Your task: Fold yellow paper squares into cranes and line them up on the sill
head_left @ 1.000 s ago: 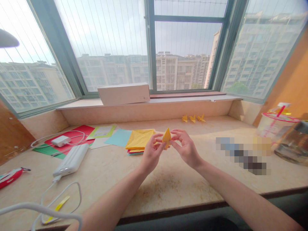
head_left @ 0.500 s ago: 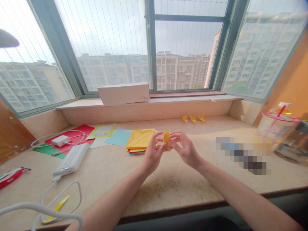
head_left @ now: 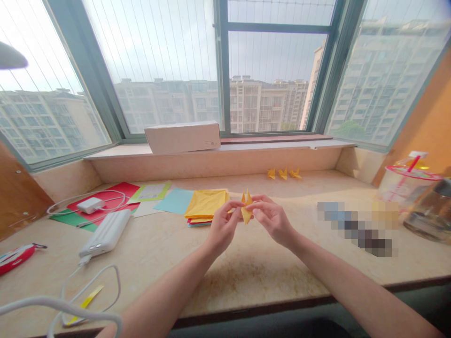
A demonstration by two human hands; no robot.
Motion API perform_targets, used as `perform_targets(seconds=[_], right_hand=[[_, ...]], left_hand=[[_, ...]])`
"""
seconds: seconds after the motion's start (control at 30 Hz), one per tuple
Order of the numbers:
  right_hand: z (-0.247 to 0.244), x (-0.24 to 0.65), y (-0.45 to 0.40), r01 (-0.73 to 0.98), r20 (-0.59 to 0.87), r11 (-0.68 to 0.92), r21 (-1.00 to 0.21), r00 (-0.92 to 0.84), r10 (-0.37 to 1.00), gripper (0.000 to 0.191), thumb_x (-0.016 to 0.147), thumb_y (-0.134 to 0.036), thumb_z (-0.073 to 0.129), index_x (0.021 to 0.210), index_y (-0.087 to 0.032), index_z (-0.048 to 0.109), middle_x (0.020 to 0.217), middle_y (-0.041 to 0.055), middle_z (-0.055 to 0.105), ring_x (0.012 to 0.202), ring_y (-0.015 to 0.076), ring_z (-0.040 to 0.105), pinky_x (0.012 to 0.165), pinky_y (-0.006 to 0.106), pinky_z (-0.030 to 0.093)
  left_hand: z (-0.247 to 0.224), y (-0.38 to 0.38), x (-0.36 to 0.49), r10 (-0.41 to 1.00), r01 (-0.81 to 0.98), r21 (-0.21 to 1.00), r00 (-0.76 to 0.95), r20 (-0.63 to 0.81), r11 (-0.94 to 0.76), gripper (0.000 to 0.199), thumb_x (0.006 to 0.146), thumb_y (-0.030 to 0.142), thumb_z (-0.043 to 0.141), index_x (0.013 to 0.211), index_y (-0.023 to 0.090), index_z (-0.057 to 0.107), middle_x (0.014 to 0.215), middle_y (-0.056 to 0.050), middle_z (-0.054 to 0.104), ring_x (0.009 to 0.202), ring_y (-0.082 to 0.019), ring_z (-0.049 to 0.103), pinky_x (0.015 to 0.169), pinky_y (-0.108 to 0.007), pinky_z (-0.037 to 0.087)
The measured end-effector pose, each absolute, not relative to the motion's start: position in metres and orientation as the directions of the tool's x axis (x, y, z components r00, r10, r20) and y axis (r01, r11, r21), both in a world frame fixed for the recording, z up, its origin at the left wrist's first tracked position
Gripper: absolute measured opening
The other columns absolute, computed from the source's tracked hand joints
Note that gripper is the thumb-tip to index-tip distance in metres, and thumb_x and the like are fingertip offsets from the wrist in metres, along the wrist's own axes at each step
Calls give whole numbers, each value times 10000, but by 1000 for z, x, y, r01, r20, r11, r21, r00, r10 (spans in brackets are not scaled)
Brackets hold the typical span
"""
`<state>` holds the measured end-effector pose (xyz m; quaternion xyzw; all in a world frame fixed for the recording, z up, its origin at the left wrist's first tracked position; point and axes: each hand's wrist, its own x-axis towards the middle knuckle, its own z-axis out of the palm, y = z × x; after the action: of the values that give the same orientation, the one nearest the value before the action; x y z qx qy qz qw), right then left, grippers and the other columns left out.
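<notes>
A small yellow origami crane point(head_left: 246, 213), its points sticking upward, is held above the counter between both hands. My left hand point(head_left: 225, 220) pinches its left side with thumb and fingers. From the right, my right hand point(head_left: 272, 218) grips the folded paper with thumb and forefinger. Just behind my left hand lies a stack of yellow paper point(head_left: 204, 204), with red and blue sheets showing beneath. Three finished-looking yellow paper cranes point(head_left: 283, 173) stand in a row near the back wall of the counter.
A white power bank point(head_left: 105, 234), a charger point(head_left: 90, 205) and cables lie at left beside coloured sheets point(head_left: 174, 201). A red-and-white object point(head_left: 16, 258) is at far left. A white box point(head_left: 183, 137) rests on the sill. At right stand a cup with a straw point(head_left: 405, 185) and a glass container point(head_left: 430, 220).
The crane has been turned in my fingers, and its two upper points now stand apart. My right hand's fingers have closed in nearer to it.
</notes>
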<state>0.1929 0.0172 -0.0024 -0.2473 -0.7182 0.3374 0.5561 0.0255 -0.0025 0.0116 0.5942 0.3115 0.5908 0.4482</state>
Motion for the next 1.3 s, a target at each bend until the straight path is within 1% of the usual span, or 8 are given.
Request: perform_targets(seconds=[0.1,0.33,0.5,0.7,0.8,1.03,1.2,1.3], right_hand=[[-2,193,18,6,614,633,-774,-240,752,183,883,-336,626,959,-211,736,1132,91,604,1040,213,621,899,364,542],[-6,188,22,-123,592,580,-806,-210,778,132,852,-320,654,918,-215,699,1075,68,608,943,183,650,867,340,551],[-4,187,21,-116,563,552,-826,-197,802,182,846,-351,666,958,-208,683,969,62,687,927,197,668,858,352,558],[-3,185,20,-99,554,546,-832,-175,814,194,837,-361,684,944,-203,718,965,64,711,931,196,681,868,342,556],[-3,184,21,-84,559,553,-829,-167,812,196,835,-374,688,926,-207,733,962,66,715,926,199,685,863,343,561],[-7,183,23,-76,561,556,-827,-129,817,199,818,-378,711,918,-207,728,935,60,729,904,198,695,855,351,570],[-10,183,23,-68,569,565,-822,-116,814,185,821,-358,712,930,-210,729,929,57,736,874,191,693,835,344,569],[-11,183,23,-42,569,568,-822,-91,817,173,824,-338,710,936,-208,734,930,61,746,862,191,692,830,352,565]], left_hand=[[11,-2,24,899,-167,901,120,422,-401,277,872,439,630,906,166,655,773,-14,675,667,-138,645,680,-261,539],[9,0,24,902,-170,902,112,418,-397,243,807,386,721,861,157,662,806,-21,681,734,-145,657,700,-257,540],[7,4,25,900,-149,895,59,433,-421,248,780,385,743,829,156,661,763,-13,673,690,-136,642,667,-256,538],[2,9,22,892,-104,890,47,449,-443,235,804,375,724,814,151,653,724,-9,665,638,-120,623,636,-240,510],[1,8,22,895,-109,892,37,444,-438,250,801,384,728,851,162,625,707,-2,668,620,-122,626,630,-244,510],[-1,10,22,913,-139,906,34,407,-399,358,803,391,727,1047,179,575,705,4,692,621,-133,642,644,-254,523],[0,8,23,911,-107,914,91,401,-391,281,815,389,715,952,148,666,873,-52,717,746,-146,667,668,-240,524],[1,7,23,915,-72,921,103,390,-384,256,811,382,720,902,143,697,824,-43,709,724,-142,649,651,-229,501]])
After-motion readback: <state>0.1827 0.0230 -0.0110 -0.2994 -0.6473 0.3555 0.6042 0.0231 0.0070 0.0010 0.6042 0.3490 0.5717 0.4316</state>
